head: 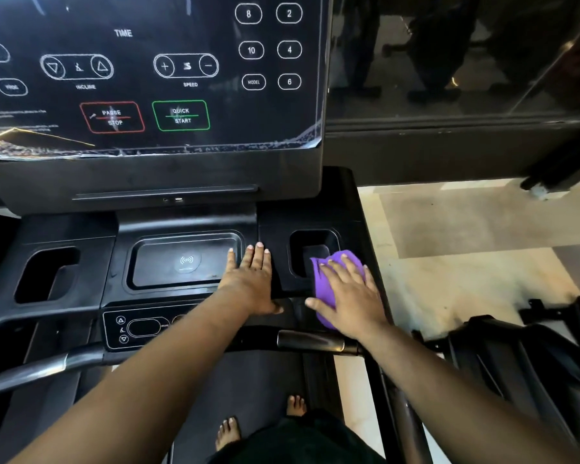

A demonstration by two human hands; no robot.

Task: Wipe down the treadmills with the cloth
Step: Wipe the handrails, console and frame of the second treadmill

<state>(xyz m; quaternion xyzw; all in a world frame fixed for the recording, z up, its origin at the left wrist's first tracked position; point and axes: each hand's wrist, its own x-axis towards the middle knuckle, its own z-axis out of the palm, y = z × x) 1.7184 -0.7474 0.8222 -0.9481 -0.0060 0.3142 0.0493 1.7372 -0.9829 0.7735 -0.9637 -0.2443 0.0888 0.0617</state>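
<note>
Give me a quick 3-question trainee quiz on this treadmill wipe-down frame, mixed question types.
1. True or false: the purple cloth lies under the right hand.
2. Multiple choice: where does the left hand rest? A) on the PAUSE/STOP button B) flat on the console between the charging pad and the right cup holder C) on the handlebar
3. Fill in: the green-outlined button reads ____.

Key: 1 true; 2 B; 3 QUICK START.
</note>
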